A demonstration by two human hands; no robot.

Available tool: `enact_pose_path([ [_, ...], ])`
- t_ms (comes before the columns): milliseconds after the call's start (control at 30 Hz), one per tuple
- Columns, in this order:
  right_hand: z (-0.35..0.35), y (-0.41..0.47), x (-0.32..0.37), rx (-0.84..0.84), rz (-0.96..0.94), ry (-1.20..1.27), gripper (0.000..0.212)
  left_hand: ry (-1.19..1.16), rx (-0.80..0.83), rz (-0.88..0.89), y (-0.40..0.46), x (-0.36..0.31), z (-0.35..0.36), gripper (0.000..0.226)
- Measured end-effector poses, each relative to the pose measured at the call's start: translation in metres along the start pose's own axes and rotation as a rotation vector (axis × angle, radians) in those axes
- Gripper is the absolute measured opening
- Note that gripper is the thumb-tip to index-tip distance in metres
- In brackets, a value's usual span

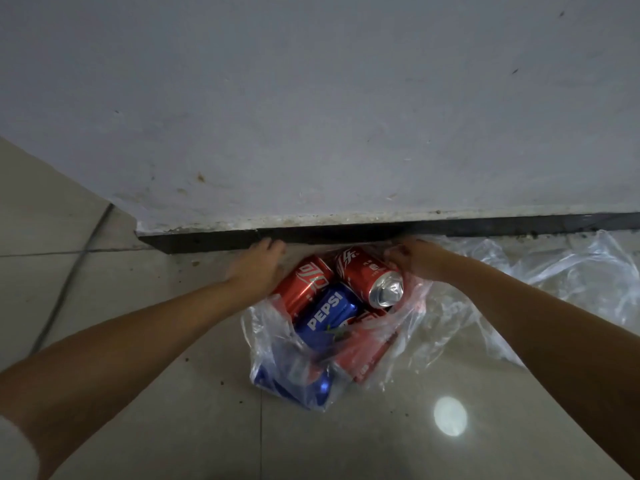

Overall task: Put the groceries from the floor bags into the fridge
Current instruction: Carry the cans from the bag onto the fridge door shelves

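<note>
a grey wall (311, 98) with a dark skirting (346, 233) meets the tiled floor (156, 410). on the floor against it lies a clear plastic bag (277, 341) of cans. the right hand (415, 261) grips a red can (370, 275) lying on top; the left hand (256, 268) rests on the bag's edge, fingers hidden, so i cannot tell its grip. a blue pepsi can (325, 311) lies between.
</note>
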State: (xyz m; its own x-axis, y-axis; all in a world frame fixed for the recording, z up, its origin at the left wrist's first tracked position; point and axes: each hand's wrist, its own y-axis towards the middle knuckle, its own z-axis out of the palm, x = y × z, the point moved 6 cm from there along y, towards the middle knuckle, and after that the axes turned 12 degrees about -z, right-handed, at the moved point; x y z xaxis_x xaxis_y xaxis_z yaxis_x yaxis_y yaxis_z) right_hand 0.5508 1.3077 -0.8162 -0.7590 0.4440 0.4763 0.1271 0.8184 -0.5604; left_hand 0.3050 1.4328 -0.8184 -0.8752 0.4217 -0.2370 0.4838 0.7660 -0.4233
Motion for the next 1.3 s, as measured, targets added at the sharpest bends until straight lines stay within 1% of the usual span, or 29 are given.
enact_pose_path([
  [67, -0.003, -0.004, -0.007, -0.061, 0.061, 0.008, 0.044, 0.061, -0.152, 0.264, -0.024, -0.034, -0.009, 0.029],
  [100, -0.004, -0.007, -0.009, -0.098, 0.065, -0.029, 0.042, 0.044, -0.189, 0.387, -0.037, -0.049, -0.009, 0.028],
  [133, -0.005, -0.009, -0.009, -0.136, 0.057, -0.084, 0.039, 0.035, -0.168, 0.446, -0.046, -0.059, -0.004, 0.029],
  [200, -0.002, -0.014, -0.006, -0.189, 0.035, -0.170, 0.035, 0.054, -0.118, 0.469, -0.055, -0.078, 0.010, 0.039],
  [267, 0.006, -0.021, 0.002, -0.205, -0.001, -0.108, 0.042, 0.048, -0.056, 0.442, -0.065, -0.094, 0.023, 0.049],
  [367, 0.020, -0.030, 0.011, -0.185, -0.144, -0.128, 0.051, 0.158, -0.071, 0.419, -0.079, -0.106, 0.041, 0.052],
  [400, 0.025, -0.033, 0.007, -0.156, -0.159, -0.145, 0.054, 0.213, -0.060, 0.428, -0.083, -0.106, 0.047, 0.050],
  [467, 0.034, -0.042, -0.007, -0.118, -0.122, -0.152, 0.055, 0.255, -0.054, 0.523, -0.091, -0.105, 0.050, 0.045],
  [533, 0.032, -0.053, -0.026, -0.151, -0.002, -0.091, 0.047, 0.319, -0.092, 0.690, -0.099, -0.107, 0.053, 0.034],
  [567, 0.031, -0.059, -0.034, -0.135, 0.053, -0.091, 0.042, 0.324, -0.114, 0.746, -0.104, -0.108, 0.054, 0.028],
  [600, 0.033, -0.064, -0.042, -0.086, 0.089, -0.119, 0.036, 0.300, -0.084, 0.762, -0.108, -0.111, 0.053, 0.029],
  [667, 0.038, -0.068, -0.050, 0.006, 0.119, -0.215, 0.026, 0.187, 0.036, 0.779, -0.119, -0.119, 0.057, 0.034],
  [700, 0.039, -0.068, -0.050, 0.018, 0.120, -0.242, 0.023, 0.171, 0.078, 0.814, -0.126, -0.126, 0.062, 0.033],
  [767, 0.043, -0.059, -0.052, 0.019, 0.121, -0.216, 0.021, 0.207, 0.172, 0.853, -0.140, -0.137, 0.078, 0.035],
  [800, 0.043, -0.054, -0.053, 0.010, 0.137, -0.208, 0.020, 0.273, 0.237, 0.830, -0.147, -0.139, 0.088, 0.039],
  [867, 0.041, -0.046, -0.052, 0.030, 0.157, -0.247, 0.018, 0.449, 0.348, 0.758, -0.160, -0.137, 0.106, 0.056],
  [933, 0.040, -0.041, -0.051, 0.079, 0.165, -0.295, 0.018, 0.570, 0.425, 0.713, -0.173, -0.129, 0.116, 0.071],
  [967, 0.040, -0.042, -0.049, 0.091, 0.160, -0.322, 0.020, 0.619, 0.447, 0.703, -0.179, -0.123, 0.118, 0.073],
  [1000, 0.041, -0.043, -0.048, 0.092, 0.159, -0.337, 0.021, 0.653, 0.450, 0.702, -0.183, -0.118, 0.116, 0.072],
  [1067, 0.047, -0.050, -0.045, 0.069, 0.156, -0.347, 0.023, 0.630, 0.435, 0.725, -0.188, -0.102, 0.109, 0.068],
  [1100, 0.051, -0.055, -0.044, 0.061, 0.141, -0.349, 0.023, 0.577, 0.400, 0.763, -0.189, -0.094, 0.106, 0.065],
  [1133, 0.056, -0.061, -0.043, 0.063, 0.120, -0.342, 0.023, 0.496, 0.308, 0.823, -0.189, -0.087, 0.101, 0.060],
  [1200, 0.056, -0.072, -0.040, 0.026, 0.065, -0.316, 0.021, 0.346, 0.199, 0.912, -0.184, -0.071, 0.090, 0.042],
  [1267, 0.039, -0.085, -0.032, -0.076, 0.022, -0.308, 0.021, 0.315, 0.189, 0.944, -0.173, -0.059, 0.076, 0.025],
  [1300, 0.029, -0.092, -0.024, -0.141, -0.035, -0.325, 0.021, 0.330, 0.190, 0.945, -0.165, -0.056, 0.069, 0.017],
])
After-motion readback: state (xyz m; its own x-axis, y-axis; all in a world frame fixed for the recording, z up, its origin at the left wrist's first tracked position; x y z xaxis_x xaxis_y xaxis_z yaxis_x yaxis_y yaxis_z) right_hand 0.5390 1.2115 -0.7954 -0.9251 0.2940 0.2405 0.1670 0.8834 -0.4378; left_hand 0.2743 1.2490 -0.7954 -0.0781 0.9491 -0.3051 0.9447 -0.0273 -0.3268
